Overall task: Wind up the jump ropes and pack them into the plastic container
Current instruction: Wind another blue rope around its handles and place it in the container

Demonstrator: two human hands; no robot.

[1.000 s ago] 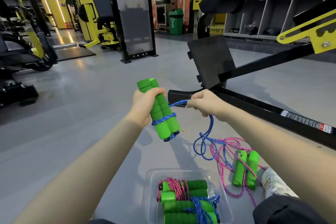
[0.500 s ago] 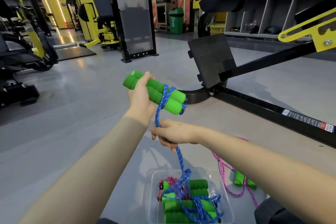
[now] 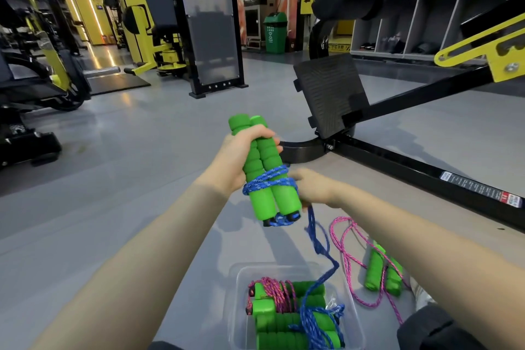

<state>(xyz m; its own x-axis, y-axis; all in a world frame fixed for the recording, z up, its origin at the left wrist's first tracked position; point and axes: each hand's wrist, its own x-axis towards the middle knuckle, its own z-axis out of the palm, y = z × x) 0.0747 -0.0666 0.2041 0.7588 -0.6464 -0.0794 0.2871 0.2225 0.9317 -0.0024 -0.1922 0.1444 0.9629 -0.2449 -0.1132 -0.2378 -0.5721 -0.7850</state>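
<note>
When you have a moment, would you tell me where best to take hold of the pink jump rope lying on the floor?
Grip its two green handles together around their middles, coming from above: they lie side by side on the floor, while the pink cord sprawls in loose loops.

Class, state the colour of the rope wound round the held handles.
Blue: the rope round the handles, head view.

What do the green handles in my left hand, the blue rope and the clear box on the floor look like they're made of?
Green handles: likely soft foam, matte, with ribbed grip rings and black end caps.
Blue rope: braided cord, perhaps nylon or cotton, with a flecked weave.
Clear box: thin transparent plastic, glossy; the floor shows through its walls.
</note>
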